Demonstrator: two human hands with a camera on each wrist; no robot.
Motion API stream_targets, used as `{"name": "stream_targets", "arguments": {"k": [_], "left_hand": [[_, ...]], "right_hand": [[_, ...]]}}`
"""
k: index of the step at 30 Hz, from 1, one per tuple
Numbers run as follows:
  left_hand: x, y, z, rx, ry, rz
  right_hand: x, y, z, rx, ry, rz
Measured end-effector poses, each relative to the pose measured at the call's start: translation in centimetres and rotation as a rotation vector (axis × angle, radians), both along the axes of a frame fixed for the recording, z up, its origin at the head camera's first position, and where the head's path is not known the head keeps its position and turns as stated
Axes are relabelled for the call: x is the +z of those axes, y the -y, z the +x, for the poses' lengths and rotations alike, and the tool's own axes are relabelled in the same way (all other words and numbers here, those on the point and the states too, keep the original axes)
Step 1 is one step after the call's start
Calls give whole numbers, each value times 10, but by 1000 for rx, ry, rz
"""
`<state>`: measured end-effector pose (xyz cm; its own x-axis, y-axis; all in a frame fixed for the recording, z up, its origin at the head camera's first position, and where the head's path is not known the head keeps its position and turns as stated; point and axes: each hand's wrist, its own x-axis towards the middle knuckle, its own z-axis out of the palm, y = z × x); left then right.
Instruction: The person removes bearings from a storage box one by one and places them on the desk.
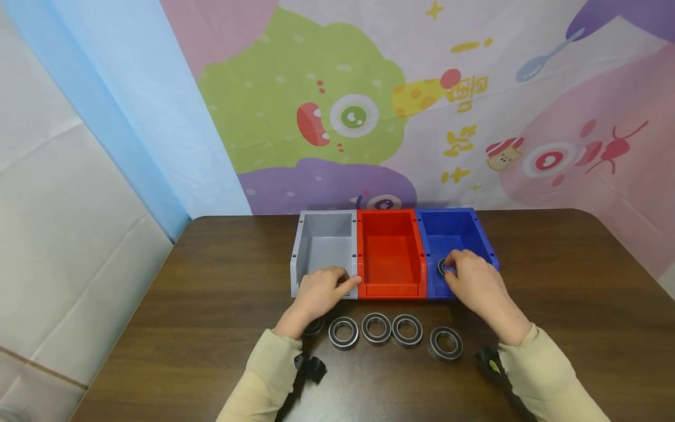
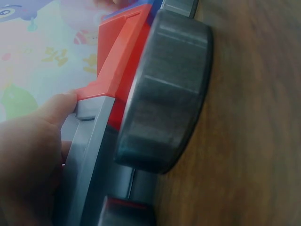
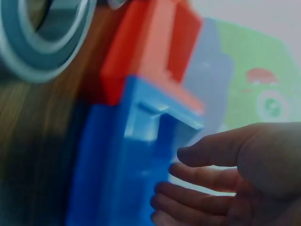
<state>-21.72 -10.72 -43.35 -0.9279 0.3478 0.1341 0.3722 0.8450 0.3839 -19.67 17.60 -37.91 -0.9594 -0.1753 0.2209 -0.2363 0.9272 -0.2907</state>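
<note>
My left hand [image 1: 323, 291] reaches over the front of the grey bin [image 1: 295, 258], its thumb straight at the edge beside the red bin [image 1: 392, 291]. In the left wrist view the left thumb [image 2: 63, 106] lies at the bin's corner, with the other fingers partly hidden behind the front wall. At the blue bin [image 1: 487, 246], my right hand [image 1: 477, 284] is over the front part. A bearing [image 1: 441, 267] lies in that bin right by its fingertips. The right wrist view shows the right fingers [image 3: 197, 200] spread and loosely bent, with nothing between them and the thumb.
Several metal bearings lie in a row before the bins, among them one bearing [image 1: 343, 333] at left and another bearing [image 1: 445, 343] at right. The bins stand side by side at the back of the brown table [image 1: 221, 264], against a printed cloth [image 1: 337, 70].
</note>
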Motion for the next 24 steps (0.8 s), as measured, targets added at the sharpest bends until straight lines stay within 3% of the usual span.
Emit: {"name": "stream_targets", "arguments": {"k": [10, 17, 24], "left_hand": [[0, 0, 0, -3, -14, 3], [-1, 0, 1, 2, -11, -2], [0, 0, 0, 12, -3, -6]], "right_hand": [[-21, -4, -40, 1, 222, 52], [-26, -4, -48, 1, 329, 109], [-25, -2, -52, 0, 370, 141]]}}
